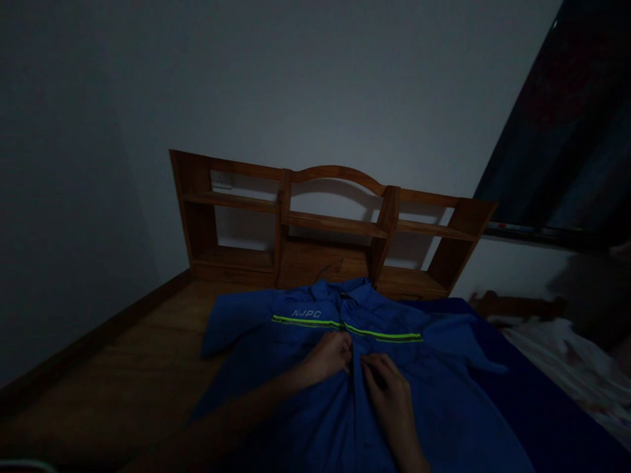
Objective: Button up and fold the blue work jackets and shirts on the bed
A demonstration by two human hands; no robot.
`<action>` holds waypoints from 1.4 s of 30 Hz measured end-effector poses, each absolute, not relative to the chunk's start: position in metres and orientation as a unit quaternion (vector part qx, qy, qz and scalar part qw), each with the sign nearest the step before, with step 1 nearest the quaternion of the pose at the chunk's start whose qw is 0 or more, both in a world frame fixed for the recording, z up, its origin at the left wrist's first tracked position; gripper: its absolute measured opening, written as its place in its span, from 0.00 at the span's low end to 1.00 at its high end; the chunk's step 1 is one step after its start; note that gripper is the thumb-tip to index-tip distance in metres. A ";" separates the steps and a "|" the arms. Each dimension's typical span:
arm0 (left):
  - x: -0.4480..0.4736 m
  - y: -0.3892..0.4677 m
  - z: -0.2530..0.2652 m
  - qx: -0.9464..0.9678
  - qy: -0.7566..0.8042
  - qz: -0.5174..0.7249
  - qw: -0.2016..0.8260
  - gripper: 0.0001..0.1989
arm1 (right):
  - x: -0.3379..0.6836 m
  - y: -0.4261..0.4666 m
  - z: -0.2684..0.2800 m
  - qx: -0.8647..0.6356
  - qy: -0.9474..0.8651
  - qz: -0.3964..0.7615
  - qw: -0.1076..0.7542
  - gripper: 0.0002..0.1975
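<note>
A blue short-sleeved work shirt [296, 368] lies spread out front side up, its collar away from me. Yellow-green stripes cross its chest below the letters NJPC. My left hand [331, 353] is closed on the shirt's front placket, just under the stripe. Close by on the other side of the placket, my right hand [389, 387] has its thumb and fingertips pinched together at the placket edge. The room is dim, and whether a button sits between the fingers cannot be made out.
Behind the collar stands a wooden headboard with shelves [335, 226]. Bare wooden boards [148, 348] lie at the left, and a dark blue cloth [522, 387] extends under the shirt at the right. Whitish bedding [566, 361] lies farther right, below a dark curtain [557, 131].
</note>
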State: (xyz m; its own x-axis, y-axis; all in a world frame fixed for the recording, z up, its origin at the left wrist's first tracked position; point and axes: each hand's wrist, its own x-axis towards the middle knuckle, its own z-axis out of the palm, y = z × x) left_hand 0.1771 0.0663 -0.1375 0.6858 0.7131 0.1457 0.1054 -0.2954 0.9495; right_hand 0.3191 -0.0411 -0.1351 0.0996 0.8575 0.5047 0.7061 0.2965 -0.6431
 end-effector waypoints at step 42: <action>0.173 0.047 -0.140 0.497 0.326 0.352 0.723 0.18 | 0.317 -0.044 -0.134 -0.613 -0.664 0.080 0.420 0.08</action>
